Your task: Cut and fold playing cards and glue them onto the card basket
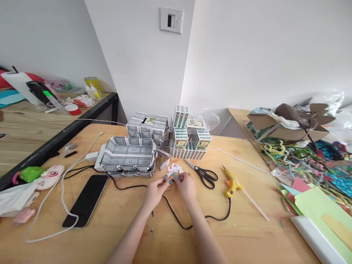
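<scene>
Both my hands meet over the middle of the wooden table (170, 238). My left hand (155, 190) and my right hand (187, 186) pinch a small folded playing card piece (172, 178) between their fingertips. A few loose playing cards (174, 169) lie just beyond the fingers. Directly behind them stands a tray-like box made of card backs (128, 157). Black scissors (205, 175) lie to the right of my right hand. A yellow glue gun (233, 182) rests further right, its black cord (176, 216) running under my wrists.
Stacked card boxes (189, 141) and card bundles (147, 126) stand at the back. A black phone (86, 200) with a white cable (62, 190) lies at left. Coloured paper (319, 205), pipe cleaners (302, 161) and a cardboard box (288, 124) crowd the right side. A second cluttered desk (33, 121) stands at left.
</scene>
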Tool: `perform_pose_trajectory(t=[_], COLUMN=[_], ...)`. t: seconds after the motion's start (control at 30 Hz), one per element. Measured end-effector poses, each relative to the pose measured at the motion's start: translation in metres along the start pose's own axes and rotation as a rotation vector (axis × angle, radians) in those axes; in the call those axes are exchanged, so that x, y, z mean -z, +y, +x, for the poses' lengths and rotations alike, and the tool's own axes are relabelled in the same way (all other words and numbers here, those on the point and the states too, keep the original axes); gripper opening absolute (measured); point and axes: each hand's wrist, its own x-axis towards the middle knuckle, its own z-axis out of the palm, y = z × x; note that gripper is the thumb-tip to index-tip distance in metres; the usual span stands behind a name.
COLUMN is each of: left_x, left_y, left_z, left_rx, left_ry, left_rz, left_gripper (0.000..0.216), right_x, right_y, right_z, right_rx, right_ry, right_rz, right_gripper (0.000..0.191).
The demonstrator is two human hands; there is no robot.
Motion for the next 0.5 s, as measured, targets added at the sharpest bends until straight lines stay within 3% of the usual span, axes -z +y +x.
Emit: perform_pose_trajectory(t=[0.33,0.5], left_x=[0.010,0.012], left_y=[0.005,0.008], left_z=[-0.001,-0.003], left_rx=[-0.012,0.074], left_ry=[0.019,-0.018], left_rz=[0.031,-0.025], left_gripper=[0.036,0.036], right_x=[0.003,0.000], right_y=[-0.012,-0.011], right_z=[0.005,-0.006], right_rx=[-0.037,0.003], right_ry=[-0.122,-0.032], right_rz=[-0.091,-0.096], right_gripper=[0.013,0.011])
